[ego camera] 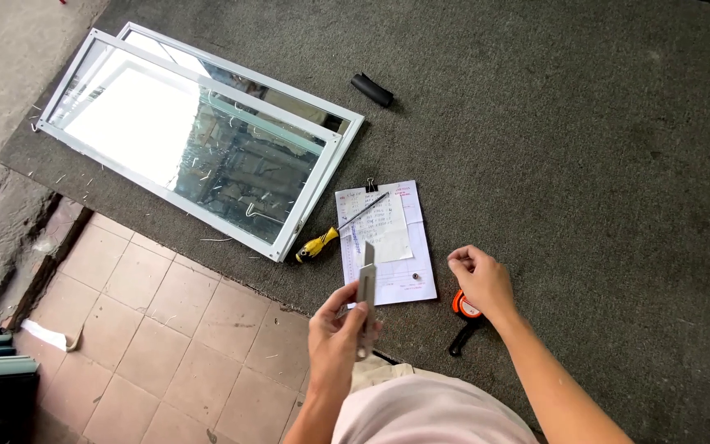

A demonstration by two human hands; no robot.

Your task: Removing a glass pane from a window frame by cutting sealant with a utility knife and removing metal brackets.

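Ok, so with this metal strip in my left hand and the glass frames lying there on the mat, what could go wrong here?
1. The metal strip is held upright in the left hand; its thin edges could nick fingers if it slips.
2. The glazed window frames lie flat on the grey mat, so a step or dropped tool might crack the glass.
3. The orange tape measure by the right hand could be knelt on.

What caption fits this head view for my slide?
Left hand holds a short metal bar over a clipboard; right hand hovers by a tape measure; glazed frames lie on carpet.
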